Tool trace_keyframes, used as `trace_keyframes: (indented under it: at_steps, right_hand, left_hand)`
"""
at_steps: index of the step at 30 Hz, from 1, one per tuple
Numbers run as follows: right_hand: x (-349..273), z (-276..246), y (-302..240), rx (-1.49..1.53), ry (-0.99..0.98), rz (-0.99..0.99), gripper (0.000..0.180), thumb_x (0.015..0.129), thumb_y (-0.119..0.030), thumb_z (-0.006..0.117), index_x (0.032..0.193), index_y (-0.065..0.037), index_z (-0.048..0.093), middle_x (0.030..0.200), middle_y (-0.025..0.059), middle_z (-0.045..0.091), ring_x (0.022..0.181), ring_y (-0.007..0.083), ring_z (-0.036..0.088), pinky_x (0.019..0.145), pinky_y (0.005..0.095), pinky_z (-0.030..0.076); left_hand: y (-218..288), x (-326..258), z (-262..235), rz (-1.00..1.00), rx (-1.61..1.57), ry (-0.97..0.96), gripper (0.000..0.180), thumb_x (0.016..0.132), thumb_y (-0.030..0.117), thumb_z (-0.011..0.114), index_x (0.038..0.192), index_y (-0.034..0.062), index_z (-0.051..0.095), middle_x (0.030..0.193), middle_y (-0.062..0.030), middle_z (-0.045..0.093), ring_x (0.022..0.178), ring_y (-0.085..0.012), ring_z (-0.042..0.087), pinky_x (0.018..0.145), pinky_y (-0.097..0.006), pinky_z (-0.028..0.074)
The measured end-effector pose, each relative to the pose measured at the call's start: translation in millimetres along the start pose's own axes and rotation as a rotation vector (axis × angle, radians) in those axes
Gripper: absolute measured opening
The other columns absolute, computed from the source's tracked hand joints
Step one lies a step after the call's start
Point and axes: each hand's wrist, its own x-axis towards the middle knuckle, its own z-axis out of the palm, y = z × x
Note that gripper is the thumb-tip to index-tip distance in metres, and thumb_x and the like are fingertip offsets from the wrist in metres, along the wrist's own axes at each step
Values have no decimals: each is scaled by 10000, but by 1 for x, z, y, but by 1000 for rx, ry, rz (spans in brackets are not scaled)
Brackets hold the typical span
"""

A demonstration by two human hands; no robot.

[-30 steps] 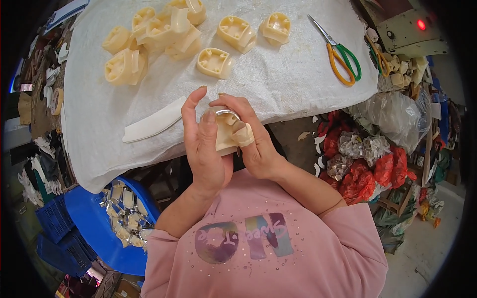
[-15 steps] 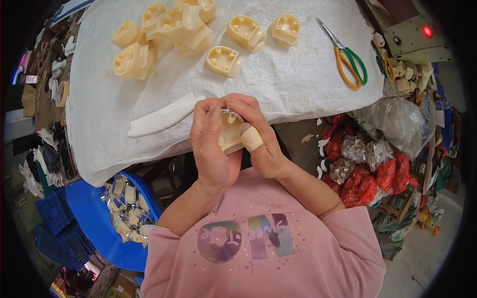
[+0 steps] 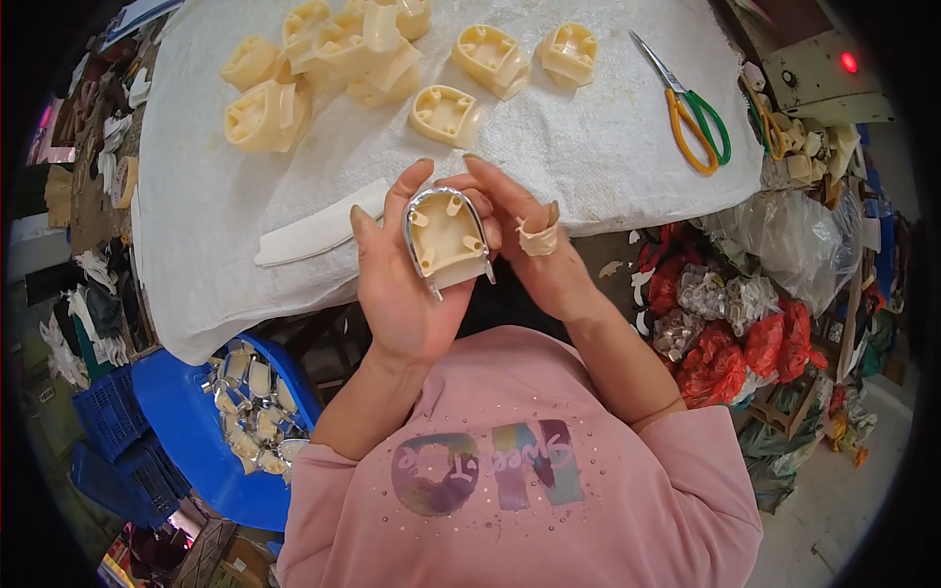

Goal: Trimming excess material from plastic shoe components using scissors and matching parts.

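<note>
My left hand (image 3: 397,304) cradles a cream plastic cap (image 3: 449,235) with a shiny silver trim around its curved edge. The cap's hollow side faces up, showing several small posts inside. On its right side, my right hand (image 3: 564,279) has its fingers loosely apart, fingertips close to the rim; whether they touch it is hard to tell. A beige wrap (image 3: 538,238) covers part of the right thumb. Beyond the hands, a plain cream cap (image 3: 445,116) lies on the white cloth (image 3: 588,162). Left of the hands rests a curved white strip (image 3: 314,238).
A pile of cream caps (image 3: 343,64) sits at the far left of the table. Scissors (image 3: 683,108) with orange and green handles lie at the right. A blue tub (image 3: 167,421) holds several silver-trimmed pieces below left. Red bags (image 3: 711,372) crowd the right floor.
My hands have parted: the right hand has shifted right and loosened from the cap. The cap now lies more open to view in my left hand, its silver trim showing.
</note>
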Motion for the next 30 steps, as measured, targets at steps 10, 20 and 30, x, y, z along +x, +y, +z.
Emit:
trace_keyframes:
  at_steps: [10, 20, 30]
  right_hand:
    - [17, 9, -53, -899, -30, 100, 475, 742, -283, 739, 1079, 5, 569, 834, 100, 588, 722, 215, 592, 633, 327, 485]
    - [1, 2, -22, -347, 139, -182, 227, 918, -196, 541, 1022, 3, 567, 865, 51, 571, 754, 99, 554, 683, 249, 471]
    - [20, -21, -38, -154, -52, 283, 232, 869, -252, 619, 880, -23, 584, 768, 18, 579, 689, 83, 547, 563, 242, 449]
  left_hand:
    - [4, -8, 6, 156, 955, -10, 864, 891, 590, 460, 1428, 25, 89, 1162, -116, 413, 1043, -196, 487, 889, -331, 414]
    - [30, -4, -7, 421, 1452, -144, 634, 689, 316, 800, 1164, -2, 526, 965, -130, 585, 869, -262, 585, 776, -331, 472]
    - [31, -6, 8, 573, 1741, -393, 686, 531, -65, 759, 1181, -10, 547, 951, -142, 580, 893, -296, 579, 755, -356, 491]
